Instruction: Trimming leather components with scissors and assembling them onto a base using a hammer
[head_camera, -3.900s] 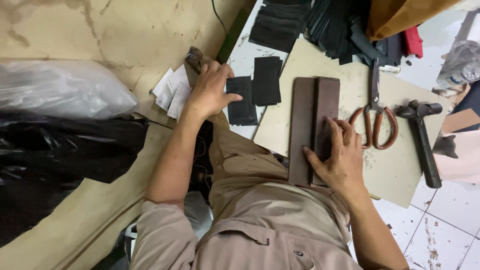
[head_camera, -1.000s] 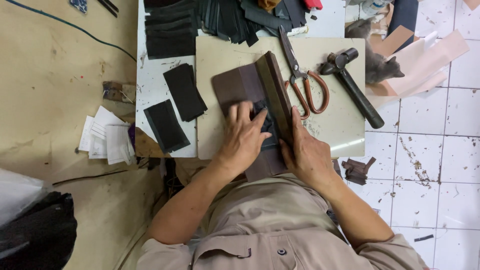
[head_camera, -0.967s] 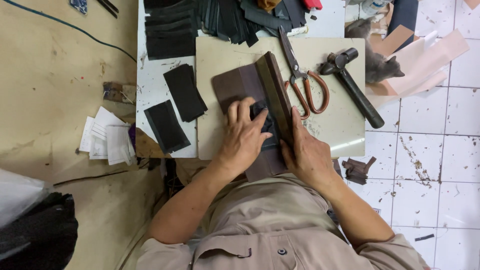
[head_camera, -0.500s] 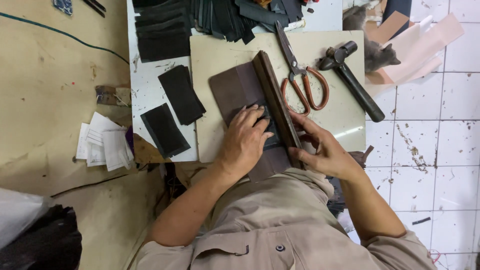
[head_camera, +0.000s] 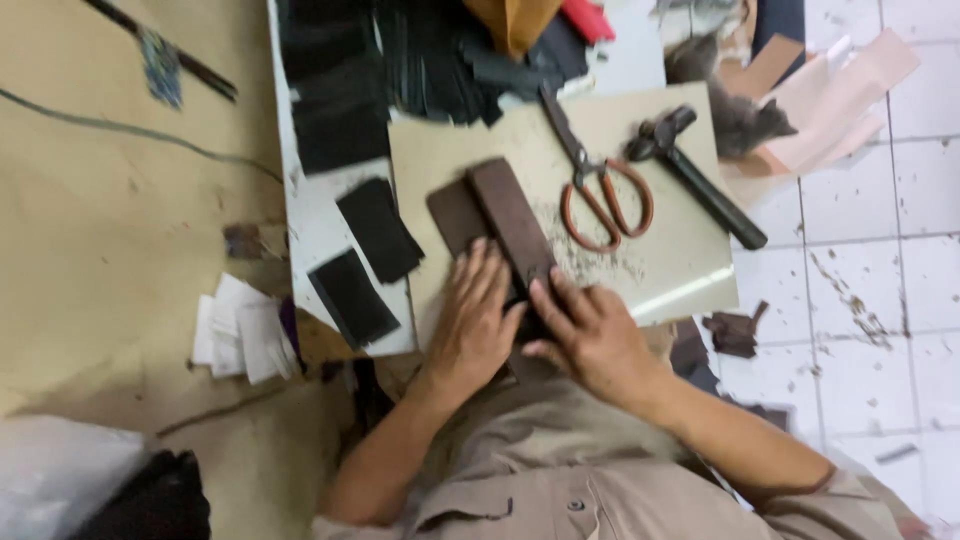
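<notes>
A long dark brown leather piece, folded lengthwise, lies on a beige cutting board. My left hand lies flat on its near end, fingers spread and pressing down. My right hand sits just to the right, with its fingertips on the folded edge of the same piece. Both hands touch each other over the leather.
Scissors with brown handles and a black hammer lie on the board to the right. Two black leather rectangles rest on the white table, with a pile of black pieces behind. White papers lie at left.
The view has swung and blurred. The right hand has moved from gripping the folded edge to pressing its near end beside the left hand. The left hand stays on the leather.
</notes>
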